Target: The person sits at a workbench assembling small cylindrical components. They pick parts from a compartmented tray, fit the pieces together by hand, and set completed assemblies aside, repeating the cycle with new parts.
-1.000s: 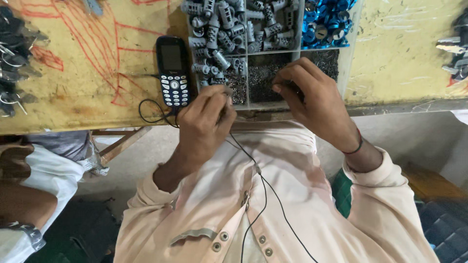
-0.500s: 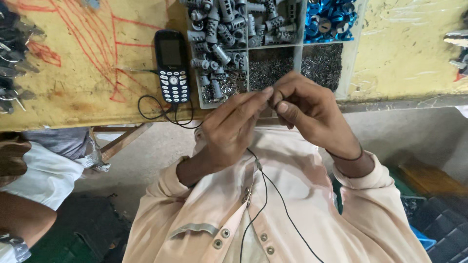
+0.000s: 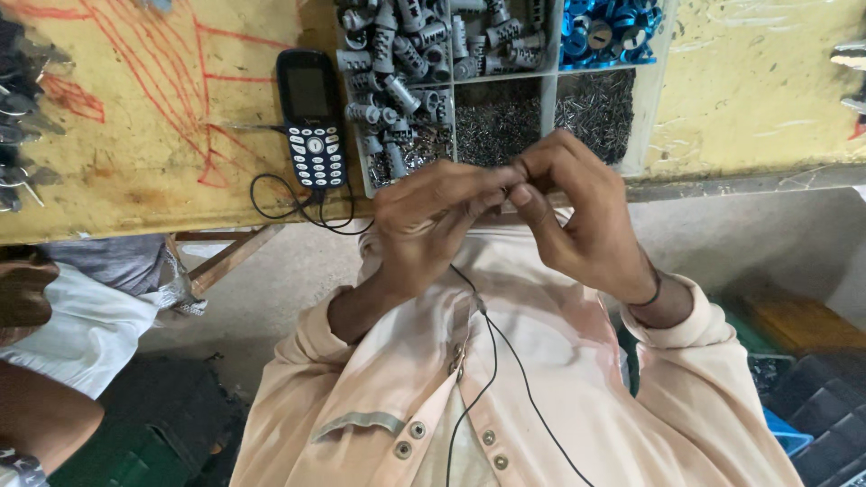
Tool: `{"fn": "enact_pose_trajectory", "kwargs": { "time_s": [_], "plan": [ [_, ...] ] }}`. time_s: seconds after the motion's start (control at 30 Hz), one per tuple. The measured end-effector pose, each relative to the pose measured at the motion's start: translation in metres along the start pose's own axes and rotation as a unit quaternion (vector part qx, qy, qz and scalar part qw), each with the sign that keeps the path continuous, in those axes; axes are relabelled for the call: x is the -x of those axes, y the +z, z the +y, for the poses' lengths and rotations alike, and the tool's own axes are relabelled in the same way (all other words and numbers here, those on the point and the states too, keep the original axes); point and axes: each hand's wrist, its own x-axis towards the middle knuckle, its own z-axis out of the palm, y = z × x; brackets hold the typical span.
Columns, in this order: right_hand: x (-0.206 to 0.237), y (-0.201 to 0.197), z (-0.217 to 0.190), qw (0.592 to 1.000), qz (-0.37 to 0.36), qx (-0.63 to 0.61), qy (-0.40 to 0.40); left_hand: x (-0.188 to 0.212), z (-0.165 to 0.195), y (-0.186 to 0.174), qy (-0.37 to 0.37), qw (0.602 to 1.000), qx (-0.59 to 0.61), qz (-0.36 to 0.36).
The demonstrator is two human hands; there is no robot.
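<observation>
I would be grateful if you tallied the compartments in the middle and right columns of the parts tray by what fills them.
Grey cylindrical parts: 1
Small dark pins: 2
Blue parts: 1
Total: 4 compartments of the parts tray

A tiny part (image 3: 516, 183), too small to tell its shape, is pinched between the fingertips of my left hand (image 3: 433, 221) and my right hand (image 3: 577, 212), held just above the tray's (image 3: 642, 108) near edge.
</observation>
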Motion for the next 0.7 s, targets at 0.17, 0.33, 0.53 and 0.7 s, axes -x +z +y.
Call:
{"fn": "enact_pose_trajectory", "kwargs": {
  "time_s": [0.17, 0.33, 0.53, 0.7],
  "plan": [
    [-0.006, 0.001, -0.012, 0.971, 0.042, -0.229, 0.058, -0.003, 0.008, -0.003, -0.127, 0.988, 0.068, -0.055],
    [-0.018, -0.026, -0.013, 0.982, -0.063, -0.141, 0.107, -0.006, 0.011, -0.013, -0.177, 0.975, 0.093, -0.094],
    [-0.021, -0.054, -0.004, 0.901, -0.041, 0.431, 0.015, -0.009, 0.006, -0.008, -0.135, 0.987, 0.044, -0.078],
    [-0.013, -0.054, 0.004, 0.916, -0.019, 0.398, 0.041, -0.009, 0.004, -0.01, -0.119, 0.988, 0.028, -0.091]
  ]
}}
